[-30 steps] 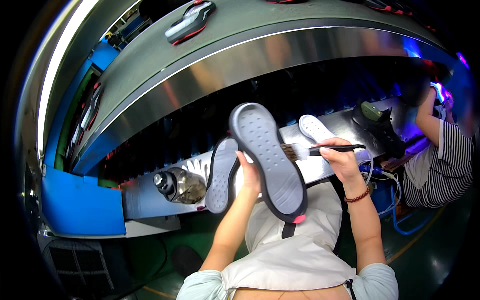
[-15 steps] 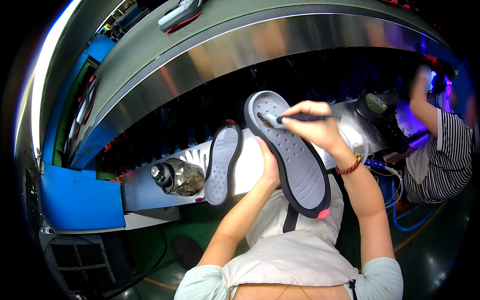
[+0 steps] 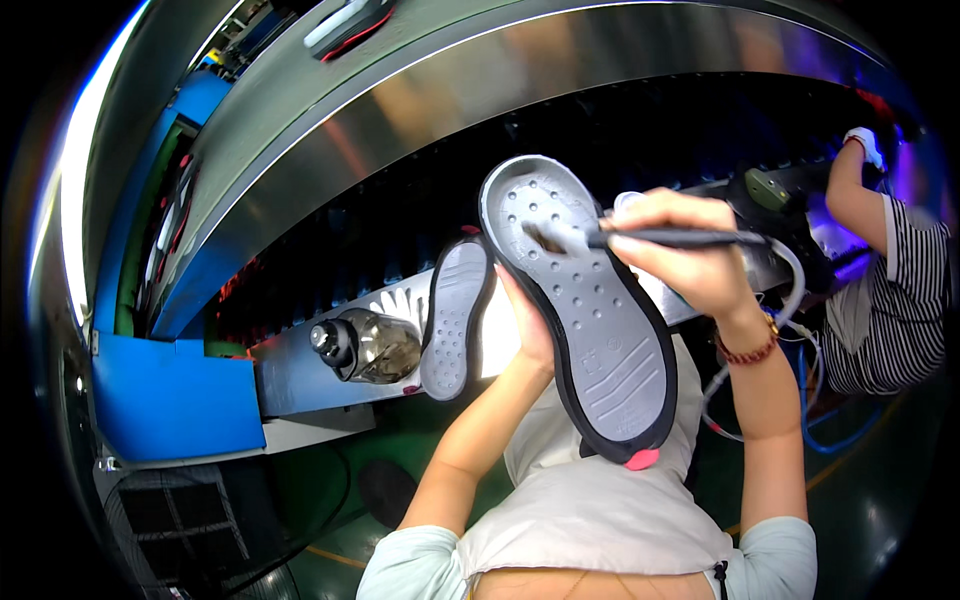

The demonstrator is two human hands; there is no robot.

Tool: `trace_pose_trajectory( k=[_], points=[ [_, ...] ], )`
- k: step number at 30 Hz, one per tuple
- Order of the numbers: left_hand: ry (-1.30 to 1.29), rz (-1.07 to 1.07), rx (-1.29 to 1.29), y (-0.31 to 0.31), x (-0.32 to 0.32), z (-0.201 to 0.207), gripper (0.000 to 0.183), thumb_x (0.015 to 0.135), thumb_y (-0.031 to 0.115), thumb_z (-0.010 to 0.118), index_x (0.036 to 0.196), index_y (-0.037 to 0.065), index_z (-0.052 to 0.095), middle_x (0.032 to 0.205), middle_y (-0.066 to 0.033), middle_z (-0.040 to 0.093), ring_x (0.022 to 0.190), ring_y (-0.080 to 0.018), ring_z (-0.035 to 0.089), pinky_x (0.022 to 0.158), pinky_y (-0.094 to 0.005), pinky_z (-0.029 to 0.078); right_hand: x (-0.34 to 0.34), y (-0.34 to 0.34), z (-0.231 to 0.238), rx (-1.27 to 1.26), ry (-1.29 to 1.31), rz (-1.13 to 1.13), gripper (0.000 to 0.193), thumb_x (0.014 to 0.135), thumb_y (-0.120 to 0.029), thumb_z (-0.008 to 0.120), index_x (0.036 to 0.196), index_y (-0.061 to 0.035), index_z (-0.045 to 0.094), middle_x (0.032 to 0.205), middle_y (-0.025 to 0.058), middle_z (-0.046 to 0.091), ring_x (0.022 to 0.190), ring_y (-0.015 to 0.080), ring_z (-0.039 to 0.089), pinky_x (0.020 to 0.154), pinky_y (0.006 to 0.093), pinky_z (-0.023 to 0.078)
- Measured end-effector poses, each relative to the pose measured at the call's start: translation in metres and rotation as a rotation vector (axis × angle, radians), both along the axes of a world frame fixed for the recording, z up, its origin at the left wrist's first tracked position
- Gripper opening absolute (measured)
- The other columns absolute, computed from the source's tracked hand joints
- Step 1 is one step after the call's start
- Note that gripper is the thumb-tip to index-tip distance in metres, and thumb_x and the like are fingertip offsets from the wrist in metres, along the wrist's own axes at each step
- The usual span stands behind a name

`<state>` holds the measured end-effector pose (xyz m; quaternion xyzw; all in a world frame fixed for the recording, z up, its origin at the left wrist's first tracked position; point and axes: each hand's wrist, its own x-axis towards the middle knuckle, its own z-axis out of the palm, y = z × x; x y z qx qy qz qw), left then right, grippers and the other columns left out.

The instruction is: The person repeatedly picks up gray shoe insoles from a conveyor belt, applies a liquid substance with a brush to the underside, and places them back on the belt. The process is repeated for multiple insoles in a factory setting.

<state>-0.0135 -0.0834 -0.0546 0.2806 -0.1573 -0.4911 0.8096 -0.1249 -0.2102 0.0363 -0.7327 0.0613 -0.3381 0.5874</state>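
Note:
A grey shoe sole [image 3: 610, 345] with a black rim and a pink toe tip is tilted up in front of me, its heel end away from me. My left hand [image 3: 530, 325] grips it from the left edge and underneath; most of those fingers are hidden. In my right hand [image 3: 695, 250] is a black-handled brush [image 3: 670, 238], with a pale hose [image 3: 797, 280] running from its back end. The blurred bristles are over the heel area of the sole, which looks wet there. A second, similar sole [image 3: 456, 315] lies on the metal bench to the left.
Left of the second sole are a dark-capped clear bottle [image 3: 375, 345] and a white glove [image 3: 398, 303]. A green conveyor belt [image 3: 265, 135] with a metal side curves beyond the bench, carrying a shoe part [image 3: 348, 25]. A co-worker in stripes [image 3: 885, 310] is at the right.
My right hand has moved right and nearer the camera with the brush, whose bristles have shifted slightly right across the heel area. The held sole looks larger. The co-worker's gloved hand has moved.

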Motion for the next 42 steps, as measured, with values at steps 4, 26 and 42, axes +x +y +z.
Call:
trace_pose_trajectory(
  k=[4,26,42],
  points=[
    [0.059,-0.002,0.006,-0.002,0.001,0.012,0.078,0.084,0.069,0.019,0.135,0.011,0.031,0.13,-0.0097,0.043,0.116,-0.024,0.045,0.098,-0.038,0.038,0.004,0.01,0.006,-0.254,-0.008,0.135,0.015,0.067,0.003,0.07,0.081,0.0033,0.066,0.084,0.0132,0.066,0.079,0.0202,0.064,0.072,0.0283,0.049],
    [-0.049,0.335,-0.108,-0.002,0.055,0.032,0.092,0.077,0.077,0.022,0.134,0.006,0.031,0.129,-0.0168,0.043,0.115,-0.0353,0.044,0.101,-0.0481,0.031,-0.033,0.017,-0.009,0.16,-0.017,0.493,0.016,0.069,0.003,0.068,0.085,0.0017,0.066,0.087,0.0125,0.065,0.082,0.0187,0.063,0.077,0.0284,0.049],
    [-0.161,0.359,-0.095,0.003,0.067,0.072,0.08,0.082,0.071,0.025,0.135,0.012,0.034,0.133,-0.0023,0.04,0.116,-0.0214,0.041,0.102,-0.0331,0.031,-0.054,0.012,-0.023,-0.056,0.156,0.422,0.02,0.065,0.0,0.073,0.085,-0.003,0.069,0.087,0.009,0.068,0.1,0.0177,0.054,0.088,0.0321,0.042]
  ],
)
